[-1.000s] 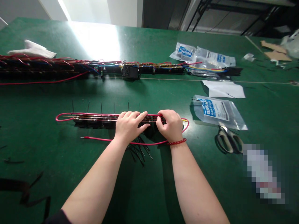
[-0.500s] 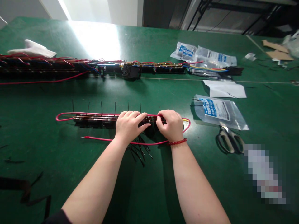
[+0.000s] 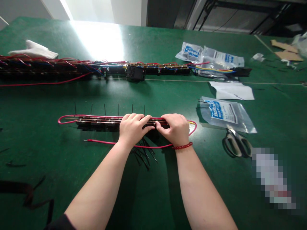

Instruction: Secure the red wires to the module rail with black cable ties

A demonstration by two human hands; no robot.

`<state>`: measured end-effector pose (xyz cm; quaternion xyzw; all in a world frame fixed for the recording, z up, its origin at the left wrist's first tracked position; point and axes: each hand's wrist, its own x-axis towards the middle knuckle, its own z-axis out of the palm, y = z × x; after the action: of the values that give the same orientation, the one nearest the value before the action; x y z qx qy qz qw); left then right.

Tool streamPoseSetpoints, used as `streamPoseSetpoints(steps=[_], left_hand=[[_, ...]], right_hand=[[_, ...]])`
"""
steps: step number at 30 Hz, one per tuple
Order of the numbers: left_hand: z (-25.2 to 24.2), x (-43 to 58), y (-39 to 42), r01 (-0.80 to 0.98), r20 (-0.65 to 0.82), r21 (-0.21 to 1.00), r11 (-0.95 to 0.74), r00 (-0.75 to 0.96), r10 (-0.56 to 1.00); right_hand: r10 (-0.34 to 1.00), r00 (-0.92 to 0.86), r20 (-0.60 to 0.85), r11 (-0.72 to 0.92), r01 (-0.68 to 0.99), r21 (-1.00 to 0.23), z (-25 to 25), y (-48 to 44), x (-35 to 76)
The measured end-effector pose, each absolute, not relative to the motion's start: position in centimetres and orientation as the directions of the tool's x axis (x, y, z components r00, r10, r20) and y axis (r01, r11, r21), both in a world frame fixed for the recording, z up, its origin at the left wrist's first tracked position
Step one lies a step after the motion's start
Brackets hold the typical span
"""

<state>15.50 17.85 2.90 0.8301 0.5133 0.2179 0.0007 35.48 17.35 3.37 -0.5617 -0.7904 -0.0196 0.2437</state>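
Note:
A black strip point(image 3: 99, 127) carrying thin copper-coloured rods and a red wire point(image 3: 103, 117) lies crosswise in front of me. Thin black cable tie tails point(image 3: 118, 110) stand up along its far edge. My left hand point(image 3: 133, 129) grips the strip near its middle, fingers over the far side and thumb on the near side. To its right, my right hand point(image 3: 175, 127) is closed over the strip's right part, with thumb and index finger slightly apart. The red wire loops past the right end and back under my forearms. Loose black cable ties point(image 3: 144, 156) lie below my hands.
A longer wired assembly point(image 3: 115, 70) lies across the green table point(image 3: 168, 95) farther back. On the right are plastic bags point(image 3: 223, 110), white paper point(image 3: 231, 91), scissors point(image 3: 236, 143) and cardboard point(image 3: 289, 56). A white cloth point(image 3: 33, 49) sits at the back left.
My right thumb has stretched out leftward, and the right hand's fingers have loosened from a tighter pinch. The left hand stays in place on the strip.

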Motion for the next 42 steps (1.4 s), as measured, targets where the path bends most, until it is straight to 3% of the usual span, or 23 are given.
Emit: streamPoseSetpoints(steps=[25, 34, 42], left_hand=[[2.9, 15.2, 17.9, 0.844, 0.357, 0.207, -0.494, 0.405, 0.842], [2.6, 15.3, 17.7, 0.874, 0.499, 0.22, -0.432, 0.279, 0.82], [3.0, 15.8, 17.5, 0.81, 0.427, 0.252, -0.529, 0.398, 0.812]], right_hand=[[0.853, -0.326, 0.407, 0.461, 0.838, -0.294, 3.2, 17.7, 35.8], [0.849, -0.328, 0.415, 0.465, 0.836, -0.291, 3.0, 17.7, 35.2], [0.854, -0.319, 0.412, 0.458, 0.836, -0.301, 2.9, 17.7, 34.6]])
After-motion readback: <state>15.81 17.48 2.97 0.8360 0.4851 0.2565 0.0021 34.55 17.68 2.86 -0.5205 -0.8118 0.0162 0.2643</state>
